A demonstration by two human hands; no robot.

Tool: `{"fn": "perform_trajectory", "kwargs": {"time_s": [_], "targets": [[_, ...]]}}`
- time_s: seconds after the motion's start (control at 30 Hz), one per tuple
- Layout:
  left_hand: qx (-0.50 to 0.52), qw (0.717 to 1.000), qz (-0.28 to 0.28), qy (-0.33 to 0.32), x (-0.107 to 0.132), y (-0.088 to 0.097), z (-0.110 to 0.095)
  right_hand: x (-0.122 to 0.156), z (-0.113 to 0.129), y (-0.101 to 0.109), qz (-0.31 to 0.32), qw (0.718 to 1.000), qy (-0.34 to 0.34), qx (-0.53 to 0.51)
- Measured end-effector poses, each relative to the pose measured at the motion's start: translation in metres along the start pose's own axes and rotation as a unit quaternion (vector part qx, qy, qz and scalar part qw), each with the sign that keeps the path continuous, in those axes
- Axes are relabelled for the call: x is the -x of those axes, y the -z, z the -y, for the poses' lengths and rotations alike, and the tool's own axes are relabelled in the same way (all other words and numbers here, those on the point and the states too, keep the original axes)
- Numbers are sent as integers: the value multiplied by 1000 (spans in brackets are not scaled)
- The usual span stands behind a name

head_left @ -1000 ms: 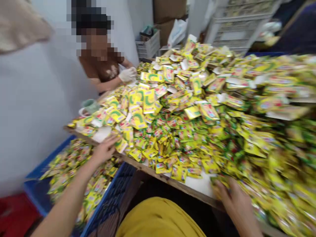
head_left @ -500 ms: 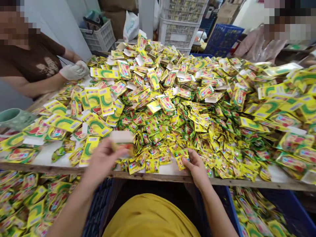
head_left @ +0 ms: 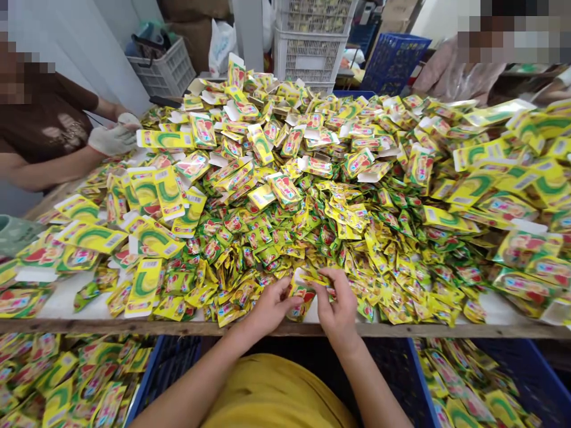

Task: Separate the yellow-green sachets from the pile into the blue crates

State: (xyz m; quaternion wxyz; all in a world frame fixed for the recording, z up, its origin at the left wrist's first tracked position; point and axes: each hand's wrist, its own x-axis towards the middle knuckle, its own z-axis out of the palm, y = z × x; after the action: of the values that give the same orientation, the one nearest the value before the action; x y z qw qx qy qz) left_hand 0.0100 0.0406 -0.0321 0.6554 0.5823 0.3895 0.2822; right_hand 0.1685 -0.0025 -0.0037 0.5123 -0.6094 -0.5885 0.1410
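Near the table's front edge, my left hand (head_left: 271,306) is closed around a small printed candy box (head_left: 302,294), its white flap side facing up. Right beside it, my right hand (head_left: 338,302) pinches a yellow candy sachet (head_left: 316,278) at the top of the box. Whether the sachet is partly inside cannot be made out, as my fingers cover it. Behind both hands lies a heap of loose green and yellow sachets (head_left: 263,232). Flat and opened yellow boxes (head_left: 149,285) lie to the left of my left hand.
A large pile of boxes (head_left: 285,139) covers the table's back. Blue crates (head_left: 422,380) with boxes stand below the wooden edge (head_left: 250,328). A gloved person (head_left: 113,138) works at the left, another person (head_left: 464,71) sits at the far right. A green mug (head_left: 18,235) stands left.
My left hand has carried the box rightward to meet my right hand. The right hand has moved slightly left with its sachet, now at the box's top. The view has shifted a little.
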Motion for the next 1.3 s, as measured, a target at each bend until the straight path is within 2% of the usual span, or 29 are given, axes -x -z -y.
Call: {"fn": "perform_trajectory", "kwargs": {"time_s": [0.1, 0.2, 0.3, 0.4, 0.53, 0.6, 0.67, 0.8, 0.87, 0.93, 1.03, 1.1, 1.17, 1.2, 1.23, 1.3], "targets": [[12, 1000, -7, 12, 2, 1, 0, -4, 1, 3, 73, 995, 58, 27], [-11, 1000, -10, 11, 4, 1, -3, -14, 3, 13, 153, 985, 55, 60], [-51, 999, -8, 4, 6, 2, -7, -24, 11, 19, 191, 969, 30, 156], [-57, 998, -8, -1, 8, 1, -9, -34, 25, 21, 258, 940, 26, 220], [11, 1000, 1, -7, 8, -1, -10, -45, 40, 25, 351, 899, 63, 254], [55, 998, 1, -4, 8, -1, -11, -49, 39, 28, 357, 903, 64, 232], [76, 997, -2, 0, 8, 1, -12, -49, 34, 29, 344, 918, 58, 187], [68, 998, -10, 3, 10, 3, -10, -41, 21, 20, 263, 954, 87, 118], [70, 997, -16, -9, 11, 3, -8, -36, 19, 14, 237, 960, 106, 107], [68, 997, -16, -22, 12, 2, -6, -33, 21, 9, 269, 950, 112, 110], [54, 998, -15, -27, 13, 2, -4, -30, 23, 8, 349, 925, 103, 110], [48, 999, -11, -23, 14, 4, -4, -27, 22, 11, 345, 932, 77, 76], [48, 999, -2, -9, 15, 7, -7, -21, 17, 14, 277, 961, 1, 8], [60, 998, 2, 0, 17, 8, -10, -18, 15, 15, 233, 970, -58, -36], [81, 997, 6, 8, 18, 10, -13, -14, 12, 15, 201, 968, -128, -83], [127, 991, 20, 22, 20, 12, -20, -5, 9, 13, 193, 928, -264, -176]]}}
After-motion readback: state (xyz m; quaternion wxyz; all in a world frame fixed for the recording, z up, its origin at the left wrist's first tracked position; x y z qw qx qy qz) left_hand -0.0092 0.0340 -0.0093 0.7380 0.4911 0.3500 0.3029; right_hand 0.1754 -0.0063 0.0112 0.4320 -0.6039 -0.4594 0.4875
